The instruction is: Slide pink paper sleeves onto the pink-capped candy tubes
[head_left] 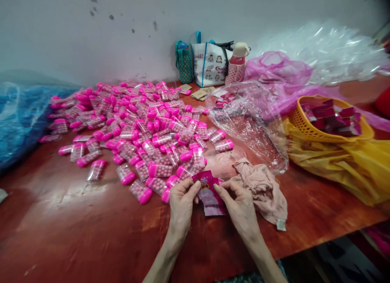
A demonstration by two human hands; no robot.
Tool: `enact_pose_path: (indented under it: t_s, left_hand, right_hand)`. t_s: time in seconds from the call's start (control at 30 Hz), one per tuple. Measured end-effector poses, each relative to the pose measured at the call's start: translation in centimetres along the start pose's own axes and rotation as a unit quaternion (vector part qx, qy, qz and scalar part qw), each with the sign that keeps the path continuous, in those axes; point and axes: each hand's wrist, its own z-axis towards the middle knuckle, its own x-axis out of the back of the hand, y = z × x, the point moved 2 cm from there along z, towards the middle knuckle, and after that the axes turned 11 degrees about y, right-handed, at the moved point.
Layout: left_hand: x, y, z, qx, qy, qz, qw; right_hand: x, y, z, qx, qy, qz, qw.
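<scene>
Between thumb and fingers, my left hand (183,197) pinches the left edge of a few purple-pink printed labels (209,195). My right hand (239,199) grips their right side, its thumb on the front. The labels overlap, and how many there are I cannot tell. Just beyond my hands lies a large heap of small clear containers (158,170) with bright pink caps, filled with pale pink beads. A crumpled beige cloth (265,189) rests to the right of my right hand.
A yellow basket (329,135) of dark pink labels stands on a yellow plastic bag (341,165) at right. A clear plastic bag (252,128) lies mid-table. Behind are a white tote bag (210,63), a pink bottle (237,63) and a teal bottle holder (184,65). Blue plastic (24,116) lies left.
</scene>
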Motion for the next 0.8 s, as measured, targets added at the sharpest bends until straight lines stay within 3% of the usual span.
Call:
enact_pose_path:
  t_s: [0.23,0.57,0.7,0.8]
  left_hand:
    - [1.3,1.0,0.8,0.046,0.089,-0.095,0.99]
    - [1.2,1.4,0.5,0.092,0.09,-0.143,0.981]
    - [0.9,1.3,0.3,0.099,0.084,-0.148,0.98]
    - [0.6,1.4,0.1,0.098,0.079,-0.155,0.98]
  right_hand:
    - [1.0,0.1,0.1,0.017,0.027,-0.091,0.995]
    - [1.4,-0.7,-0.3,0.09,0.027,-0.146,0.985]
    - [1.5,-1.2,-0.5,0.148,0.103,-0.206,0.962]
    - [1.2,-2.3,-0.7,0.176,0.147,-0.164,0.959]
